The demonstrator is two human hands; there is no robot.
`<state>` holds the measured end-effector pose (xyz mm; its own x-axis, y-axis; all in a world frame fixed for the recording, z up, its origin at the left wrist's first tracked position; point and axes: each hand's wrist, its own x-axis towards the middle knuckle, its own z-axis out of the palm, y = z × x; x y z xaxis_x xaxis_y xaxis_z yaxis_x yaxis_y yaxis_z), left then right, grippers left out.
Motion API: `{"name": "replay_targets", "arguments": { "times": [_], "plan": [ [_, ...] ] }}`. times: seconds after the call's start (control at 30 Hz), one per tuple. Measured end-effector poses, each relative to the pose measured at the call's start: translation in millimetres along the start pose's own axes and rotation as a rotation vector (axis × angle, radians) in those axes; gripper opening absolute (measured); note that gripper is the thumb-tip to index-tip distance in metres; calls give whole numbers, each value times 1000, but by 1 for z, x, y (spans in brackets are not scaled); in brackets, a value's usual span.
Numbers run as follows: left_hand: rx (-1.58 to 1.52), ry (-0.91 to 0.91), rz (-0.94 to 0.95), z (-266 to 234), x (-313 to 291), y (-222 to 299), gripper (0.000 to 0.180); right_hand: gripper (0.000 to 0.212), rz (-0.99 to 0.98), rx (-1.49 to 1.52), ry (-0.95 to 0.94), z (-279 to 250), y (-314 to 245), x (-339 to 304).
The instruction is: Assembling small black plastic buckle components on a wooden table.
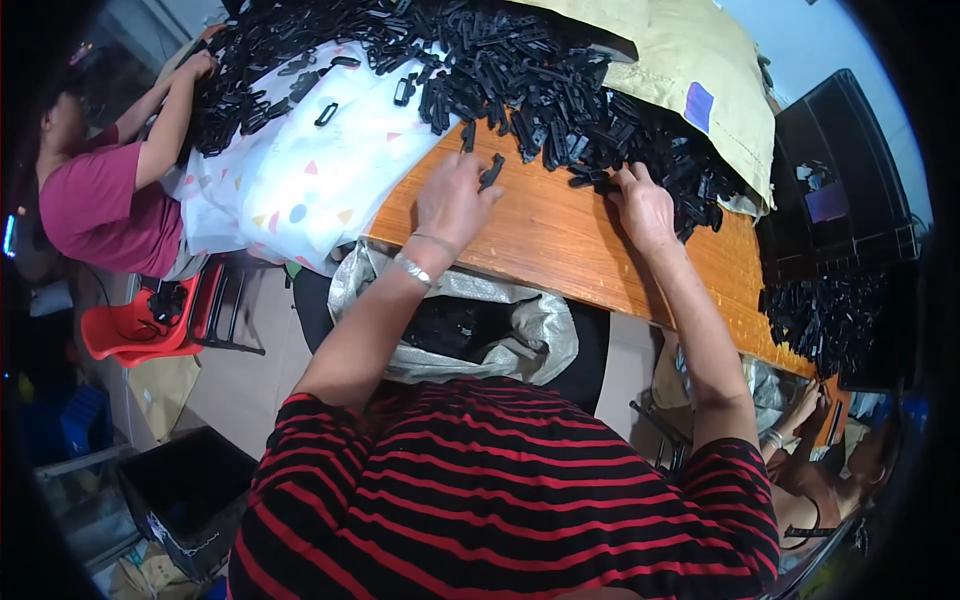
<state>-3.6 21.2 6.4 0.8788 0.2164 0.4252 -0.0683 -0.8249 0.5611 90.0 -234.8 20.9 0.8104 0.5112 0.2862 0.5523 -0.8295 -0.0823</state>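
Note:
A large heap of small black plastic parts (545, 85), slim and elongated, covers the far side of the wooden table (530, 225). My left hand (452, 200) is over the table's left part, its thumb and fingers closed about one black plastic part (491, 172). Just past its fingertips is another such part (468, 137). At the heap's near right edge, my right hand (645, 208) has its fingers bent down onto a black plastic part (588, 179). Its fingertips are partly hidden among the pieces.
A silvery woven sack (545, 335) hangs open below the table edge, dark pieces inside. Patterned white sheeting (300, 185) lies left, a yellowish sack (700, 60) far right, beside a black crate (835, 180). One person (110, 200) works at left, another (820, 470) at lower right.

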Motion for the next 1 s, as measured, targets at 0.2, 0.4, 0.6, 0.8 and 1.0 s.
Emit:
{"name": "replay_targets", "arguments": {
  "times": [0.2, 0.4, 0.6, 0.8, 1.0],
  "plan": [
    [55, -102, -59, 13, 8, -6, 20, 19, -23, 212, -75, 6, -56, -15],
    [-566, -223, -343, 9, 6, -13, 20, 34, -85, 525, 83, 9, -89, -5],
    [-1076, -387, -643, -9, 11, 29, 23, 22, 83, 949, -75, 5, -91, 0],
    [-1037, -415, -478, -7, 14, 22, 23, 16, 309, 1134, -382, 1, -66, -2],
    [-759, -383, -377, 16, 6, 8, 15, 14, 378, 1177, -343, 21, -58, 4]
  ]
}}
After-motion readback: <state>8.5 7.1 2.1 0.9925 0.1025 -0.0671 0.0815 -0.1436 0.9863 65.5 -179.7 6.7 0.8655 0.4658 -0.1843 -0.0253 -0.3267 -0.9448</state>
